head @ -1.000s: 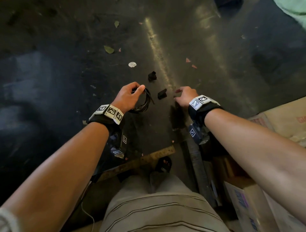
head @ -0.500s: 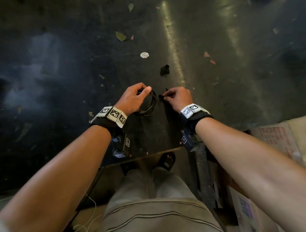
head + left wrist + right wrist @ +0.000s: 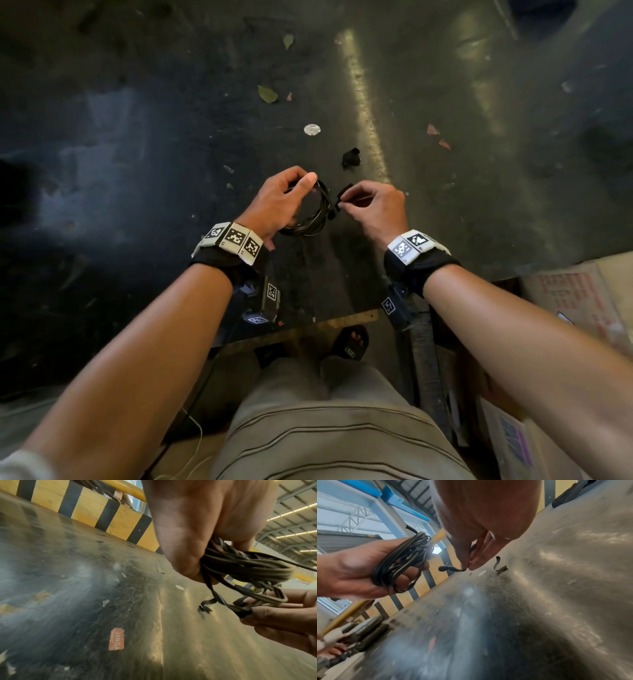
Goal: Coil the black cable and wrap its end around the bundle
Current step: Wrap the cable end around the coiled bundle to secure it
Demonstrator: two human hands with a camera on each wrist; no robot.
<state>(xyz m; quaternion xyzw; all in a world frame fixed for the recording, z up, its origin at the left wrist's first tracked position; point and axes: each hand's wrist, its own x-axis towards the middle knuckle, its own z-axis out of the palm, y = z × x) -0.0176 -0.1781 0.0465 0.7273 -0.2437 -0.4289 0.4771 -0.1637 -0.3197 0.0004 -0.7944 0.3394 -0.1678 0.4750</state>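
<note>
Left hand is gripping the coiled thin black cable; right hand is pinching its loose floppy end. Looking light and springy, so I'd be holding the bundle tight.

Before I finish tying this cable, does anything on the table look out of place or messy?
A curled black strip lies loose on the dark table, just beyond the coiled cable. Dry leaves and paper scraps are scattered around. The coil itself looks intact.
</note>
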